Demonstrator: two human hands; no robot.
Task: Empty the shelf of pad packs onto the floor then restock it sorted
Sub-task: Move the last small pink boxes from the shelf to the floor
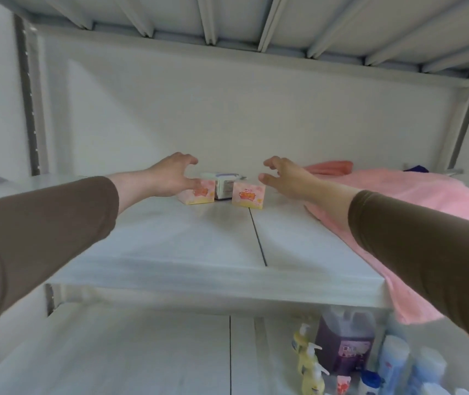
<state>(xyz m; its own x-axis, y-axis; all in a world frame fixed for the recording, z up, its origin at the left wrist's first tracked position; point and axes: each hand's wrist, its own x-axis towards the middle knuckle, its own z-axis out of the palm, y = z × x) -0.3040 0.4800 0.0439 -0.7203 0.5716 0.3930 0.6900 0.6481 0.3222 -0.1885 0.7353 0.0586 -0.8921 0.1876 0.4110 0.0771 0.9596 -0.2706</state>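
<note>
Left hand [170, 175] is reaching in, fingers spread, thumb touching the left pink pack [197, 194] at the back of the shelf [170, 252]; whether it grips is unclear. A white pack [223, 187] and right pink pack [248, 196] are sitting alongside. Right hand [284, 178] is hovering, spread and empty. Packs are appearing light and boxy; side faces are offering the best hold.

Pink towel [415, 201]; bottles [313, 363], apparently soap

So on the white shelf [170, 238] I count two pink pad packs [197, 193] [248, 196], one white pack [223, 186] behind them, one pink towel [427, 201], and below roughly three yellow pump bottles [308, 357] plus one purple jug [345, 340].
</note>
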